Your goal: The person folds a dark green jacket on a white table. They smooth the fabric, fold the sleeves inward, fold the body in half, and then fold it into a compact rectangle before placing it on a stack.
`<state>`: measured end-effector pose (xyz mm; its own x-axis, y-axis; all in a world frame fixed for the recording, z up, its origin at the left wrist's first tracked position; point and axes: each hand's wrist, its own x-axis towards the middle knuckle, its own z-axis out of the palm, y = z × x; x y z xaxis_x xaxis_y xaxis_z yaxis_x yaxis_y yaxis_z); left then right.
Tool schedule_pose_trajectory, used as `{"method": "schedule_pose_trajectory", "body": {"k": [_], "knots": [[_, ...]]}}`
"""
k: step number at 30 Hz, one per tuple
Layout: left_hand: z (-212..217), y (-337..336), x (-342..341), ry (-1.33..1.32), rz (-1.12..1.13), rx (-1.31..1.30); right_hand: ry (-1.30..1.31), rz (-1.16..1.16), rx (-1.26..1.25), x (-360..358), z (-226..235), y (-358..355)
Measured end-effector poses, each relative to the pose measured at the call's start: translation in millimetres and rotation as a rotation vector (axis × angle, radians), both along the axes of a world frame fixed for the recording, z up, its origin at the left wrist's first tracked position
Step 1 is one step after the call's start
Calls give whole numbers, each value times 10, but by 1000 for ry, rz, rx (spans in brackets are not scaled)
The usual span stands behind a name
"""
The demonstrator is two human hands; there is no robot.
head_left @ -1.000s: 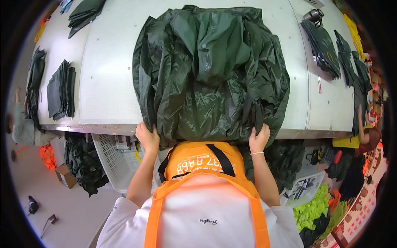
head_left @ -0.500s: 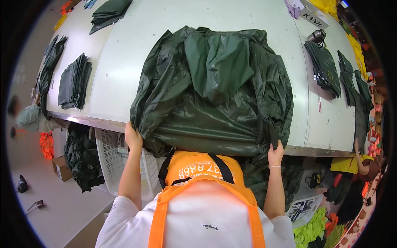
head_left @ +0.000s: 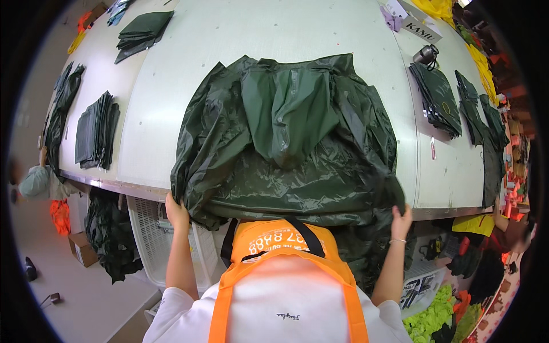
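A dark green raincoat (head_left: 274, 197) with a lighter green hood (head_left: 286, 114) lies spread on the white table in front of me. Its lower part comes down to the near edge, close against my body, and the shiny fabric is creased all over. My left hand (head_left: 176, 212) is closed on the coat's near left corner, at the table edge. On the other side, my right hand (head_left: 401, 223) pinches the end of a dark green flap or sleeve at the near right corner. The fingertips of both hands are partly hidden by fabric.
Folded dark green stacks (head_left: 96, 131) lie at the left, with similar ones (head_left: 437, 97) at the right beside a metal flask (head_left: 425, 54). Below the table edge stands a white plastic basket (head_left: 150, 240). Other people work at the far left and right.
My right hand has moved outward to the right, drawing the flap at the coat's near right corner with it. My left hand keeps its hold. The view has shifted slightly.
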<state>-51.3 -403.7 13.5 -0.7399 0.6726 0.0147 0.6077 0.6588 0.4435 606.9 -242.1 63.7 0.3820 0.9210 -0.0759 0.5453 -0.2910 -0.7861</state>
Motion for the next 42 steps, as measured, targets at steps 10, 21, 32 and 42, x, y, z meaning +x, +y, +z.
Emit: {"method": "schedule_pose_trajectory", "body": {"k": [10,21,32,42], "knots": [[1061,461,-33,16,-316,14,-528,244,229,-734,862,754],[226,1935,1934,-1666,59,155,1079,209,-517,-2860,-269,1180],[673,2246,2151,-2667,50,599,1861,144,-332,-2763,410,1512],[1344,2653,2068,-2365,63,1002,1088,264,-193,-2830,919,1600]]}}
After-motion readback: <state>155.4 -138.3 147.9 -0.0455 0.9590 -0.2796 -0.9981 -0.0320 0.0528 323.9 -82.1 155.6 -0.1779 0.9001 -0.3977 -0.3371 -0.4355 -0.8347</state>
